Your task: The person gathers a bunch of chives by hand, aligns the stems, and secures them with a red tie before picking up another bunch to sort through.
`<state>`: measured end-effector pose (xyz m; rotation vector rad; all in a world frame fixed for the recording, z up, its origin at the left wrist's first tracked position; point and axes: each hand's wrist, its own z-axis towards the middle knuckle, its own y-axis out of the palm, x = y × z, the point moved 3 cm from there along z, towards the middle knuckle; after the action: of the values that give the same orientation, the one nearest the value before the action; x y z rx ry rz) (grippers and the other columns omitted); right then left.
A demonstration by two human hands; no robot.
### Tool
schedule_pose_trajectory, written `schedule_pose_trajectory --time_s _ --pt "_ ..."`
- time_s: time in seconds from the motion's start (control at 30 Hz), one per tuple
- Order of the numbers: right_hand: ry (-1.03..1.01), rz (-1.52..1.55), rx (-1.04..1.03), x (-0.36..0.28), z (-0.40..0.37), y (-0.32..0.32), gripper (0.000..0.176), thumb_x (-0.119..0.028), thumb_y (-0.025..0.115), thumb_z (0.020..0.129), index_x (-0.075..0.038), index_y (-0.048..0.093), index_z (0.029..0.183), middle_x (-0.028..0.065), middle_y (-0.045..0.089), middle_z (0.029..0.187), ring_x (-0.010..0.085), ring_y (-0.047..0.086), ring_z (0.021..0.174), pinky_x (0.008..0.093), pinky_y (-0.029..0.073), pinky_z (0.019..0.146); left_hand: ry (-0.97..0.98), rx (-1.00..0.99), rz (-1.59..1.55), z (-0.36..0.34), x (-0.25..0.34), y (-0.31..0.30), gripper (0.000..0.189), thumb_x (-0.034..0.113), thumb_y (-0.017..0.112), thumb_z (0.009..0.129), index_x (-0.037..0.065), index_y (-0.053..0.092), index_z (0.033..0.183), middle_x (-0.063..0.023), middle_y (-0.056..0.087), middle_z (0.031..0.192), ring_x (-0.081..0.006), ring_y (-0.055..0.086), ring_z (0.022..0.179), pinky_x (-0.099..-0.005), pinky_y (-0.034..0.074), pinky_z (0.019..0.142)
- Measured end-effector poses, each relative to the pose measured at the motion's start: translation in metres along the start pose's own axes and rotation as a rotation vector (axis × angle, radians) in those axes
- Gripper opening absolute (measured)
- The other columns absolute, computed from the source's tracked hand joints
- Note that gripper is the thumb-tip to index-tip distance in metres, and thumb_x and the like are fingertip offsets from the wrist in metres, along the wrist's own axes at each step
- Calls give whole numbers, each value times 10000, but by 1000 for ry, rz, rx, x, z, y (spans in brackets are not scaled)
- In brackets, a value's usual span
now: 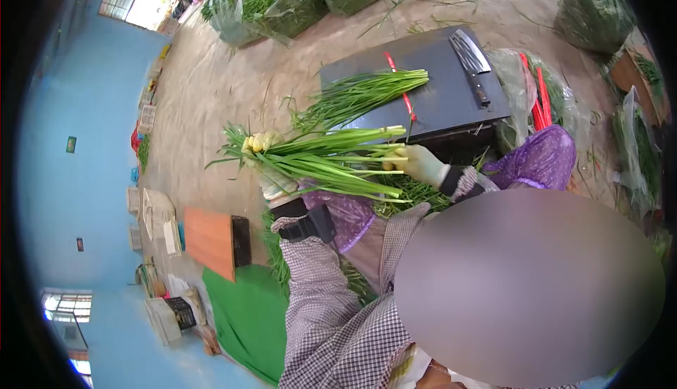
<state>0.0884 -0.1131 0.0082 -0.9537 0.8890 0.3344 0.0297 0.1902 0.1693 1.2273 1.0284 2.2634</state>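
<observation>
Head view showed the left fingers (pixel 261 141) curled tight round the leafy end of a bunch of greens (pixel 331 160), a grip that seemed meant to gather the leaves while the pale stem ends fanned out. At those ends, the right hand (pixel 421 165) had its fingers drawn nearly together, apparently pinching a stalk or two; exactly how many could not be told. The bunch was held above the lap, where loose greens (pixel 422 195) lay between the knees, probably for easy reach. Just beyond, on the dark table (pixel 444 57), a second bunch (pixel 367 96) lay across a red strip (pixel 411 107) whose ends stuck out on both sides, likely so both could be grasped. Farther right, the knife (pixel 474 64) lay apart from it, handle towards the person, perhaps for safe, handy reach.
</observation>
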Motion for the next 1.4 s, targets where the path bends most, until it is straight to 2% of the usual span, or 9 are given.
schedule_pose_trajectory --time_s 0.07,0.17,0.33,0.6,0.77,1.0,1.13,1.27,1.4 --pt "108 -321 -207 22 -36 8 311 -110 631 887 -80 677 1193 61 657 1217 208 671 966 301 550 790 -59 -80 -198 -3 9 2 270 242 535 990 174 400 767 46 416 730 -109 399 687 -267 367 661" --pt "383 812 154 20 -45 1 304 -154 627 949 -49 656 1233 72 639 1270 177 656 1001 310 536 843 -43 -56 -177 -4 5 8 305 240 597 964 158 408 738 31 382 702 -104 377 676 -264 358 636" --pt "-2 818 156 -60 8 -38 304 -172 624 973 8 630 1218 77 692 1133 182 632 1061 321 499 939 -170 -66 -256 -1 -11 12 297 268 491 1023 173 420 750 53 380 679 -98 368 640 -266 363 597" --pt "472 905 394 0 -42 -17 209 -196 572 991 -27 682 1047 1 712 887 27 423 611 190 378 565 -132 -150 -252 -11 15 3 325 316 499 1015 156 481 732 32 498 671 -107 455 656 -284 396 588" --pt "291 1307 18 -59 -28 -12 483 -356 578 1015 -40 539 1378 113 625 1271 204 580 1219 356 458 1035 -140 -172 -223 -18 12 9 366 346 466 1025 148 505 720 13 498 657 -122 432 619 -301 389 584" --pt "156 1573 328 -43 -24 -4 226 -248 554 1035 -41 611 1107 49 645 1047 192 620 1029 365 476 979 31 -157 -271 -22 24 9 355 309 399 1035 145 513 741 9 504 624 -127 424 584 -312 380 576" --pt "508 96 -173 -23 -67 -33 425 -208 651 950 -27 565 1324 144 651 1215 293 586 1216 399 458 1040 87 -165 -244 -31 36 25 354 310 399 1033 149 500 734 10 510 617 -128 425 581 -311 380 582" --pt "199 850 132 -49 -37 -28 538 -219 685 936 -3 513 1397 115 515 1453 226 498 1319 379 390 1114 23 -247 -308 -27 19 17 347 314 418 1027 145 510 738 6 522 611 -129 432 591 -313 374 571" --pt "318 1100 195 -78 -9 -20 261 -135 626 969 4 619 1190 60 685 1112 144 631 1032 316 479 976 -79 -276 -335 -23 5 26 341 319 438 1021 138 525 746 3 529 603 -131 439 603 -316 365 565"
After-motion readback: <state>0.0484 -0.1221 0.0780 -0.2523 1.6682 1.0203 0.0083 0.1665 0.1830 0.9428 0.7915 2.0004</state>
